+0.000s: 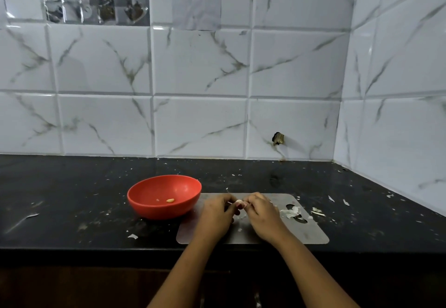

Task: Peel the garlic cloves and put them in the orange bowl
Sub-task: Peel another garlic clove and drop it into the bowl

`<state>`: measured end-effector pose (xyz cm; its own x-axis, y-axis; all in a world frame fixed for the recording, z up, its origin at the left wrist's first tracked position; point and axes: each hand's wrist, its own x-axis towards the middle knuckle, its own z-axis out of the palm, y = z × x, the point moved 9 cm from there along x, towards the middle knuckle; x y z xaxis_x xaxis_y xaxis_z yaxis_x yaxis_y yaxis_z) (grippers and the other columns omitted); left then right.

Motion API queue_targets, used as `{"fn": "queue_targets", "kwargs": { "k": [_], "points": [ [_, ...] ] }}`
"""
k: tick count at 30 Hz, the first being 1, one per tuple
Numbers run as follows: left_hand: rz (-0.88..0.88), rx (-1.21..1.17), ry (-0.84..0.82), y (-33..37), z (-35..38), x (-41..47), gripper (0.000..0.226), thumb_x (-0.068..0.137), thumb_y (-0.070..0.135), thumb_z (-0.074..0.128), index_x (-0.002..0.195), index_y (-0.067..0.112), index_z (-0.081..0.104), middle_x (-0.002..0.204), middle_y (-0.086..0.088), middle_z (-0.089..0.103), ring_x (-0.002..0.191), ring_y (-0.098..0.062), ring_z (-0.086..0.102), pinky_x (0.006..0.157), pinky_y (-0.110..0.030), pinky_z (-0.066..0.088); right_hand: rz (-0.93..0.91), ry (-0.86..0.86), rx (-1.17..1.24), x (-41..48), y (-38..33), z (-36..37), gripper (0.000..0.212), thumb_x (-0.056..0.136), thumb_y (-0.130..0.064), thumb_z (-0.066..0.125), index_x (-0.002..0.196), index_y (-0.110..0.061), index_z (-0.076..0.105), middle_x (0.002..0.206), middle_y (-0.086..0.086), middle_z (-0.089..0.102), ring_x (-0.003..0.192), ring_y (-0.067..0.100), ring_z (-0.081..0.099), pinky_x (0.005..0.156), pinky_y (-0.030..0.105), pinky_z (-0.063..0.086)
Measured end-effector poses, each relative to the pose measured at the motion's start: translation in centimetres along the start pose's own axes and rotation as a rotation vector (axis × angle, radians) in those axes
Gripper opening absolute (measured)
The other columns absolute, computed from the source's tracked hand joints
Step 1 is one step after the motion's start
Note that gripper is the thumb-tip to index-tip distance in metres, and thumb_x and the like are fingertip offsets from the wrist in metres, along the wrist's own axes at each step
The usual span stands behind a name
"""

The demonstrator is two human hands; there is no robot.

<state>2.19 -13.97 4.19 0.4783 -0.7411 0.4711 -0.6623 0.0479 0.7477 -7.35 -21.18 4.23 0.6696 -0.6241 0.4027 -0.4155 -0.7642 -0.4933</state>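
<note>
Both hands meet over the cutting board [309, 232], and the garlic clove [239, 202] sits between their fingertips. The left hand [217, 213] has its fingers curled in and pinches the clove from its side, and the right hand [261, 213] pinches it from the other, apparently working at the skin, though the exact finger placement is too small to make out. The clove looks tiny and light, so it should need little grip force, but it is firm underneath with a thin, papery, brittle skin that tears off in flakes. Once bare, its surface is probably slightly tacky and smooth, so it may slip from a loose pinch. The best hold is likely across its broad sides with one hand while the other hand's nail catches the skin at the blunt root end. Torn peels [290, 211] lie just beyond the right hand's outer side. The orange bowl [154, 211] stands close by the left hand's outer side, with one peeled clove [170, 200] already inside, so the drop-off is a short reach.
</note>
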Motion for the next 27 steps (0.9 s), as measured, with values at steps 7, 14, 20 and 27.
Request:
{"fn": "queue_targets", "kwargs": {
  "k": [7, 14, 20, 27],
  "points": [
    [0.152, 0.134, 0.014, 1.7, 0.1, -0.2, 0.018, 0.089, 0.012, 0.056, 0.092, 0.022, 0.071, 0.080, 0.009, 0.069, 0.059, 0.001, 0.055, 0.068, -0.029, 0.051, -0.020, 0.015, -0.017, -0.2, -0.3, -0.2, 0.020, 0.100, -0.027, 0.041, 0.084, -0.026, 0.052, 0.097, -0.009, 0.048, 0.100, 0.015, 0.050, 0.088, 0.034, 0.035],
    [0.083, 0.191, 0.037, 0.7, 0.0, -0.2, 0.019, 0.091, 0.015, 0.056, 0.077, 0.014, 0.069, 0.074, -0.005, 0.070, 0.065, -0.018, 0.063, 0.068, -0.036, 0.051, -0.057, 0.037, -0.033, -0.7, -0.8, -0.5, 0.022, 0.100, -0.030, 0.043, 0.080, -0.029, 0.053, 0.094, -0.014, 0.047, 0.102, 0.015, 0.053, 0.093, 0.036, 0.036],
    [0.127, 0.258, 0.026, 1.6, 0.2, -0.5, 0.017, 0.091, 0.011, 0.053, 0.082, 0.011, 0.067, 0.080, -0.003, 0.071, 0.067, -0.012, 0.059, 0.069, -0.028, 0.045, -0.067, 0.039, -0.105, -1.0, -1.1, -0.6, 0.026, 0.101, -0.028, 0.036, 0.099, -0.019, 0.060, 0.105, -0.008, 0.055, 0.107, 0.018, 0.052, 0.093, 0.037, 0.032],
    [0.179, 0.334, -0.002, 2.2, 0.5, -0.6, 0.029, 0.084, 0.004, 0.048, 0.069, 0.029, 0.049, 0.067, 0.009, 0.056, 0.059, -0.006, 0.051, 0.061, -0.025, 0.041, -0.043, 0.023, 0.012, -1.0, -0.8, -0.6, 0.026, 0.099, -0.027, 0.038, 0.089, -0.022, 0.061, 0.094, -0.008, 0.066, 0.096, 0.014, 0.057, 0.082, 0.033, 0.030]
  ]
}}
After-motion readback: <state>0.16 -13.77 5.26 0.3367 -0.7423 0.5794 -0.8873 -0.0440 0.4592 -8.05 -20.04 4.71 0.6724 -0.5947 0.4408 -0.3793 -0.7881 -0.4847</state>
